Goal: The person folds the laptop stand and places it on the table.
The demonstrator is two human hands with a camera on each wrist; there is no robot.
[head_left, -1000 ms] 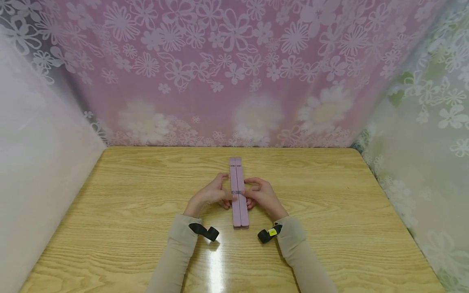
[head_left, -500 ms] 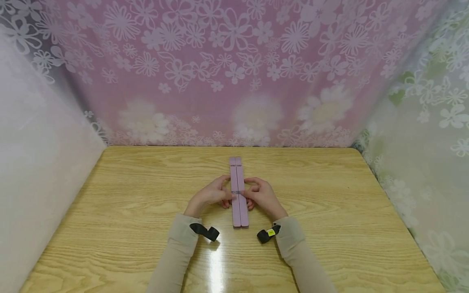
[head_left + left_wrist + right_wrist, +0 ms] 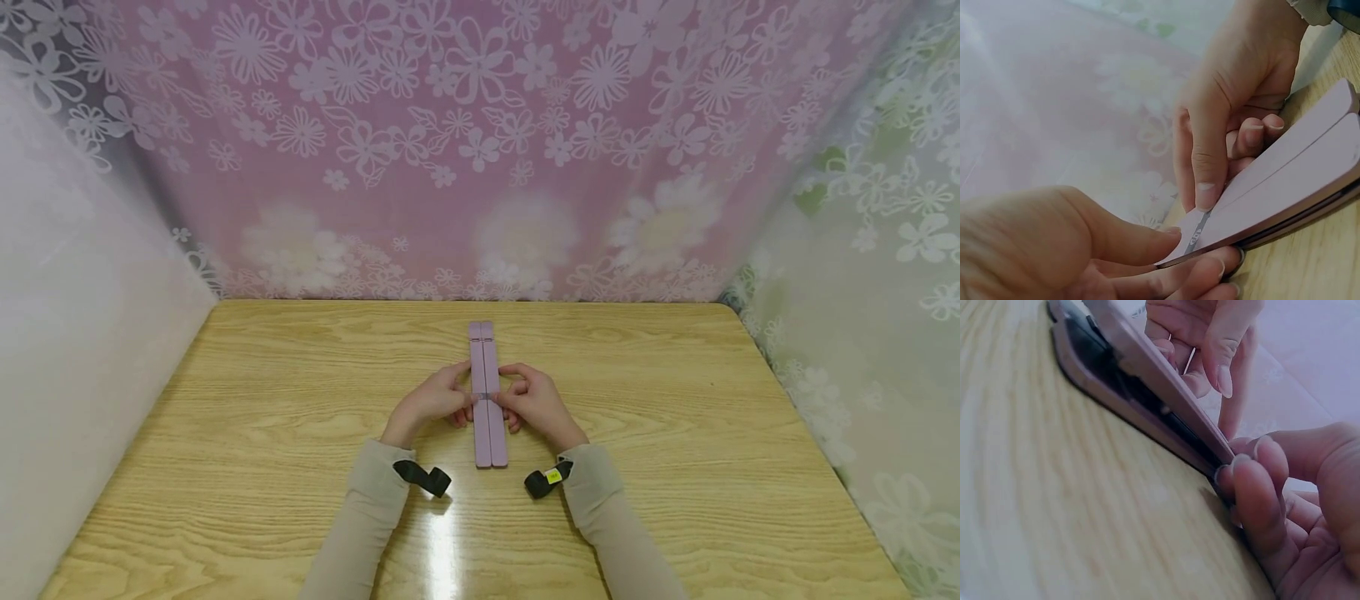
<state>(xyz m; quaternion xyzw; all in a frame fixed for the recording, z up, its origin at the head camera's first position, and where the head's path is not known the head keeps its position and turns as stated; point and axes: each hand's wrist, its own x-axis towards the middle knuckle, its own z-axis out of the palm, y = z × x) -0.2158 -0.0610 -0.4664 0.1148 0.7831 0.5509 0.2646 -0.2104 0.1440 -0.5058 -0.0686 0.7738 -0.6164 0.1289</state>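
A long, narrow pink folded thing (image 3: 491, 437) lies lengthwise on the table in the head view. It has two side-by-side bars with a seam between them, a small jointed section at the far end and a grey band (image 3: 1195, 236) with faint marks across the middle. My left hand (image 3: 433, 400) pinches its left edge near the band, thumb on top, fingers along the side and beneath. My right hand (image 3: 542, 406) pinches the right edge opposite, thumb beside the band. In the right wrist view, a dark gap shows between its upper and lower layers.
The wooden table (image 3: 285, 417) extends to both sides of the hands. A pink flowered curtain (image 3: 420, 167) hangs behind it, with pale sheets at left and right. Black straps with small cameras (image 3: 435, 481) sit on both wrists.
My left thumb has shifted slightly back toward the left edge, and the near end of the pink thing has moved a little left. Both hands keep their grip.
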